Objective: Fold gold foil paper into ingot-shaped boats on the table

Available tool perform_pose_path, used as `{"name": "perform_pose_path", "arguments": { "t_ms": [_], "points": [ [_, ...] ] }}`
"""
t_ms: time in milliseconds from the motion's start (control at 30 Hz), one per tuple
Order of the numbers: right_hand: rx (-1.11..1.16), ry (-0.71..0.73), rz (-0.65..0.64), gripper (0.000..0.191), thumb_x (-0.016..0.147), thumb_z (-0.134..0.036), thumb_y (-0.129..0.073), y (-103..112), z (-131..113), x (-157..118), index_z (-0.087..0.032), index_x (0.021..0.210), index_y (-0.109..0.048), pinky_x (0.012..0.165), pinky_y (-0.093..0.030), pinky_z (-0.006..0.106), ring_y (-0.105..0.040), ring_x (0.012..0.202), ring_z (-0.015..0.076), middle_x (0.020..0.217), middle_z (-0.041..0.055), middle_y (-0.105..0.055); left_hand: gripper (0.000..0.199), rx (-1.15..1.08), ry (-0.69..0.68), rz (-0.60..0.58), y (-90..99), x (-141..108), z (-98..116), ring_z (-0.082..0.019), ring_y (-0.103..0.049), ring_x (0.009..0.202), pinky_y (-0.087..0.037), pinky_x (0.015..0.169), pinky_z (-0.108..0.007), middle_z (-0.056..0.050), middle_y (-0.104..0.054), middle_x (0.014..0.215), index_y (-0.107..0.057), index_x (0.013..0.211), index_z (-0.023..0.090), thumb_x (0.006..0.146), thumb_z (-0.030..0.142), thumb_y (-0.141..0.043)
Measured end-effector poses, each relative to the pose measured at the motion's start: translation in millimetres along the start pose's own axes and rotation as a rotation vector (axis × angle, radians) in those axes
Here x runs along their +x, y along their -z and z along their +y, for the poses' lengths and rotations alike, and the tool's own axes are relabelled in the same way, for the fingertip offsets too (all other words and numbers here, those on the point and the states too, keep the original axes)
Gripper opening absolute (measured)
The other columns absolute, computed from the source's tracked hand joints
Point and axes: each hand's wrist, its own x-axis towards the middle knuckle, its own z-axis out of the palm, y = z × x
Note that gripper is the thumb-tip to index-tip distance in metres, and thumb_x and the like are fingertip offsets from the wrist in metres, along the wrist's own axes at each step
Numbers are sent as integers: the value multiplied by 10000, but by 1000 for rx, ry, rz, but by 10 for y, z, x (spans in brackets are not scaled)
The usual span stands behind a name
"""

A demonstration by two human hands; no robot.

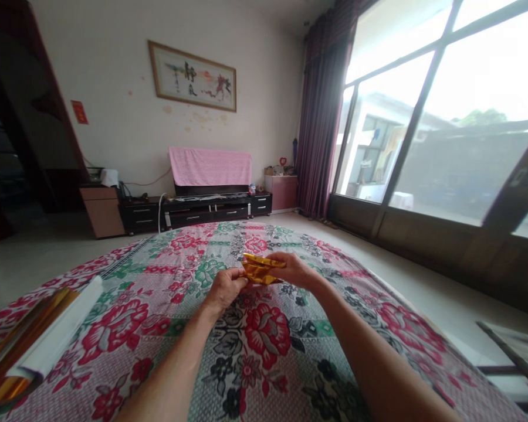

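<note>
A folded piece of shiny gold foil (260, 271) is held between both hands, just above the flowered tablecloth (229, 328). My left hand (227, 288) pinches its left end near the lower edge. On the other side, my right hand (293, 271) grips the foil's right end, thumb and fingers pressed together on it. The foil shows layered folds and a pointed upper left corner.
Rolled gold foil (30, 334) and a white roll (59, 337) lie at the table's left edge. Beyond the table are a black low cabinet (202, 218) and a pink cloth (211, 166). A dark-framed item (514, 346) stands at right.
</note>
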Motion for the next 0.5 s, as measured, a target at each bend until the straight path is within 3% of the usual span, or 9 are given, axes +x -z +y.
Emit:
{"name": "perform_pose_path", "arguments": {
  "t_ms": [133,300,500],
  "points": [
    [-5,30,91,303,684,-237,-590,87,-5,19,-176,978,-630,625,-454,242,-577,708,138,822,8,-657,197,-20,15,21,1,-12,21,-140,-629,618,-470,570,-215,-3,-684,653,-687,794,159,627,169,-582],
    [-133,25,250,283,692,-248,-581,135,40,32,-175,956,-648,599,-424,233,-554,667,134,775,4,-649,222,-28,44,-46,-2,-22,23,-150,-637,617,-483,554,-226,-7,-686,648,-679,845,162,639,191,-600],
    [-248,-37,53,253,664,-269,-598,81,100,-2,-191,897,-659,559,-400,217,-527,635,120,714,-22,-625,270,66,8,5,-28,7,-6,-156,-639,603,-467,498,-215,-33,-699,725,-656,919,147,672,201,-561]
  ]
}}
